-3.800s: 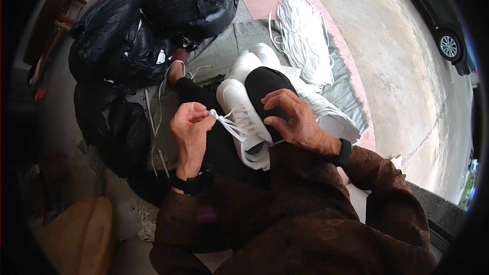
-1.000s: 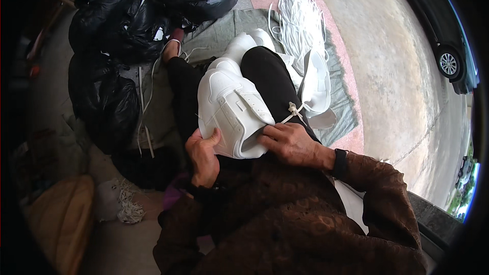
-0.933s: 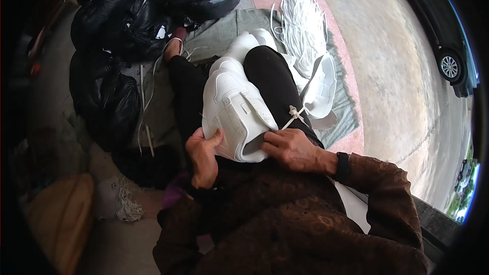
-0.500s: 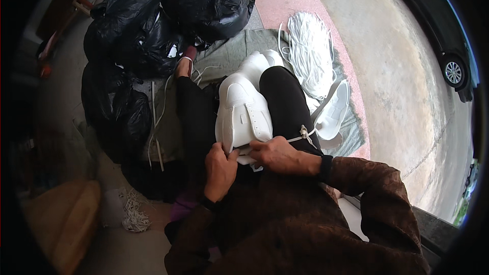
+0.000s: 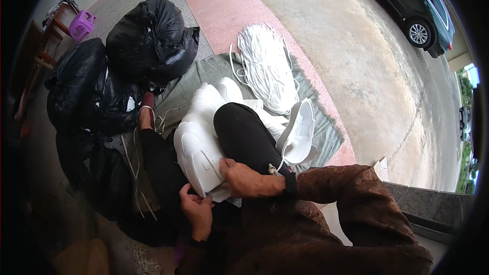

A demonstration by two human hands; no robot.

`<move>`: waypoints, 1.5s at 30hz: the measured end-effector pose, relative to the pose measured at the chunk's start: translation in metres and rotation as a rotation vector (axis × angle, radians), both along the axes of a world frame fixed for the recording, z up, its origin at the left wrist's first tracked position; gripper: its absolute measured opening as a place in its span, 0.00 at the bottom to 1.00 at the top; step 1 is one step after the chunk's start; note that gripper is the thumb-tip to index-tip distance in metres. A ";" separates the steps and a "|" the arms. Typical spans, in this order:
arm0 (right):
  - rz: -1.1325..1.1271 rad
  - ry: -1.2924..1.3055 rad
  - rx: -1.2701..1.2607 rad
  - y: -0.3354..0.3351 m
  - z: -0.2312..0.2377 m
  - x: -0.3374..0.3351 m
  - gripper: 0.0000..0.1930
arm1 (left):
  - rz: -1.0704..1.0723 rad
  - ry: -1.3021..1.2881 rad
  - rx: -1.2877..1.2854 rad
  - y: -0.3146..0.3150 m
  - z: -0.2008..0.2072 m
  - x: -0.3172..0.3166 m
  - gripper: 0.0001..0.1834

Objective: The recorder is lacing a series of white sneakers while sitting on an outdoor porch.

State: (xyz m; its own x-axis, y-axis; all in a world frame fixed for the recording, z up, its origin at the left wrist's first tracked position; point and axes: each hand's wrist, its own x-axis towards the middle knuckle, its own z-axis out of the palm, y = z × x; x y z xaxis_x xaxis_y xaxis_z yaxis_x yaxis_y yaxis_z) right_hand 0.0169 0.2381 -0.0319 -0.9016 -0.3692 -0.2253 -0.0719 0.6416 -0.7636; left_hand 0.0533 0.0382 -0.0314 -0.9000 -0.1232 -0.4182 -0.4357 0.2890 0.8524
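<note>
Shoe (image 5: 195, 148) looks light and pliant, likely easiest held by its collar (image 5: 202, 191); left hand (image 5: 197, 211) pinches there, right hand (image 5: 245, 178) curls alongside, grip unclear.

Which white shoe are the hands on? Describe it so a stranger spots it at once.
Start with the black-trousered legs over the grey-green cloth. Between them, find the white shoe closest to the body, toe pointing away. Unlike the shoes beyond, it has the left hand and right hand at it.

Bent left fingers (image 5: 185, 190) just below curled right fingers (image 5: 227, 165)
</note>
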 end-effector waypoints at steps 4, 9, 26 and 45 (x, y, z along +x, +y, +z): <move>-0.157 0.245 -0.259 0.059 0.037 -0.039 0.12 | -0.138 -0.225 -0.139 0.011 0.038 -0.019 0.24; -0.340 0.071 0.470 0.183 -0.119 -0.106 0.13 | -0.607 0.038 -0.592 0.011 0.018 -0.021 0.23; 0.337 -0.551 0.538 0.247 -0.289 -0.137 0.17 | -0.529 0.027 -0.441 0.021 0.044 -0.054 0.17; 0.050 0.482 -0.234 0.104 0.093 -0.058 0.11 | -0.544 -0.433 0.642 -0.018 0.097 -0.060 0.14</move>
State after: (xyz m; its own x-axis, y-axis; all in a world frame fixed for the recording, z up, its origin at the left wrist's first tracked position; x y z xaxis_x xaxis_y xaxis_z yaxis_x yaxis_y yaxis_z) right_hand -0.0413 0.3422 0.0616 -0.8627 -0.4047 0.3034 -0.4756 0.4449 -0.7589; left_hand -0.0067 0.0205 0.0655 -0.5169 0.6373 -0.5715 -0.6951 0.0772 0.7148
